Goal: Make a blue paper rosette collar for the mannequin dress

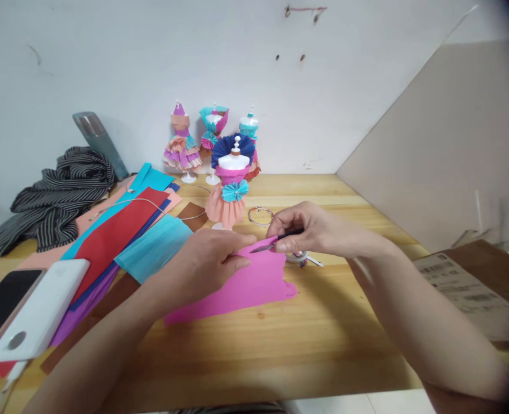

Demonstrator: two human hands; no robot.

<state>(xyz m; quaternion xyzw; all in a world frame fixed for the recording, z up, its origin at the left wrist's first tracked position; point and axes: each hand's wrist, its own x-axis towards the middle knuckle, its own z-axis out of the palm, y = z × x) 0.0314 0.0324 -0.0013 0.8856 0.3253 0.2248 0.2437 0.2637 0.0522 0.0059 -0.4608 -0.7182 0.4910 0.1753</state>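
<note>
A pink paper sheet (249, 284) lies on the wooden table (306, 345) in front of me. My left hand (206, 261) pinches the sheet's upper edge, fingers closed on it. My right hand (308, 230) is closed on a small pair of scissors (274, 242) with dark handles; the metal blades meet the top edge of the pink sheet, right beside my left fingertips. Just behind stands a small white mannequin (232, 181) in a paper dress with a blue collar, pink waist and peach skirt.
Three more dressed mannequins (211, 141) stand by the wall. Coloured paper sheets (129, 236) fan out at left, with a white power bank (42, 310), a phone (2, 307) and a striped cloth (60, 195). A tape roll (297, 257), a ring (260, 215) and a cardboard box (474, 287) lie right.
</note>
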